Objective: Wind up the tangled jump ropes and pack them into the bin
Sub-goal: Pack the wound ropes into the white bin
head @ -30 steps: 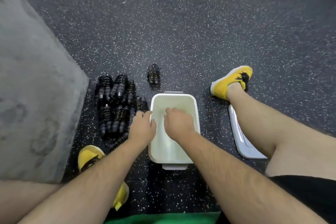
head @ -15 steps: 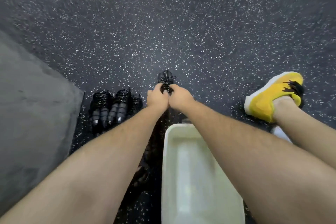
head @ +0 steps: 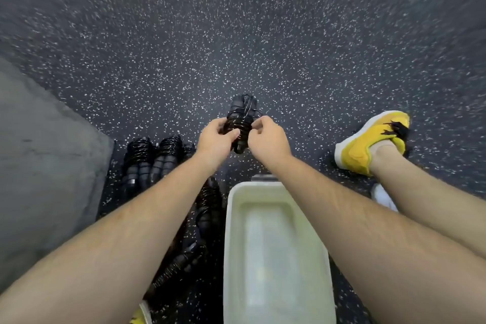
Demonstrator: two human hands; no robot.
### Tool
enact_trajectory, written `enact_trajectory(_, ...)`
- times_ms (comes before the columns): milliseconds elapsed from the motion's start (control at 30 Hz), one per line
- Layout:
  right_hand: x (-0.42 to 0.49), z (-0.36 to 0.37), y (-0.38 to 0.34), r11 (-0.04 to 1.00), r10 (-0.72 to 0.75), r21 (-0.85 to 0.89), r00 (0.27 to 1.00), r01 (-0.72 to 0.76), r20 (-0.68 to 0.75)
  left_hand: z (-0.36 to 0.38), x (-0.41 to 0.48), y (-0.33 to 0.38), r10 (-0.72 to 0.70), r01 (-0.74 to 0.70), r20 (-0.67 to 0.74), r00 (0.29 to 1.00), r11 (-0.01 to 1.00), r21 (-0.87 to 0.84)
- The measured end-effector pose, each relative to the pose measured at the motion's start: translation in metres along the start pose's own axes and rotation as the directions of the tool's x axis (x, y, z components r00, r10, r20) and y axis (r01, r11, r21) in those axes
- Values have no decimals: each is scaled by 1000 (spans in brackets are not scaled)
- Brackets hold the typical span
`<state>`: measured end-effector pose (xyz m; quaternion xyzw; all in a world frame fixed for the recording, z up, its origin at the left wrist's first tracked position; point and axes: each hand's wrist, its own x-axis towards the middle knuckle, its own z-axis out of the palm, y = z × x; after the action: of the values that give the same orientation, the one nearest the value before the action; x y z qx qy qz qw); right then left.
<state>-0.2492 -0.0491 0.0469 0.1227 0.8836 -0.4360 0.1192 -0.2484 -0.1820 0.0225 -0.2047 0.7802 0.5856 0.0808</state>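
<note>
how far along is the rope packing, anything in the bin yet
Winding looks largely done: wound ropes lie on the floor left of the bin. In hand: left hand and right hand grip one wound bundle beyond it. Left: the bin looks empty, so all the packing.

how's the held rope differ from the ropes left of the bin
The held rope is gripped by the left hand and right hand beyond the bin; the floor ropes lie untouched beside it. Held rope: one bundle; floor ropes: several. All black, wound.
</note>
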Motion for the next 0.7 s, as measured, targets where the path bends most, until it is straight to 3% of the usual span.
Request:
enact_trajectory(67,-34,-25,-6,924,-231,-318,973,212,-24,-15,-35,16,61,-64,81,995,997,34)
enact_trajectory(133,-68,-47,-4,641,-526,-627,848,442,60,-29,-71,21,93,-111,188,978,990,87)
enact_trajectory(200,-98,-65,5,390,-620,-710,737,586,268,-38,-107,21,109,-158,273,956,974,164)
enact_trajectory(233,-111,-72,11,334,-605,-706,716,625,347,-39,-126,20,117,-183,303,946,963,200)
enact_trajectory(333,-151,-80,30,294,-549,-687,706,665,448,-41,-178,14,132,-216,343,930,952,218)
enact_trajectory(467,-191,-73,55,394,-494,-664,756,635,430,-37,-221,-10,146,-198,311,939,970,140)
enact_trajectory(600,-202,-56,78,449,-392,-696,824,560,410,-36,-237,-48,244,-270,116,963,899,346)
enact_trajectory(700,-191,-40,88,453,-303,-756,879,473,368,-39,-239,-68,260,-315,179,949,796,517)
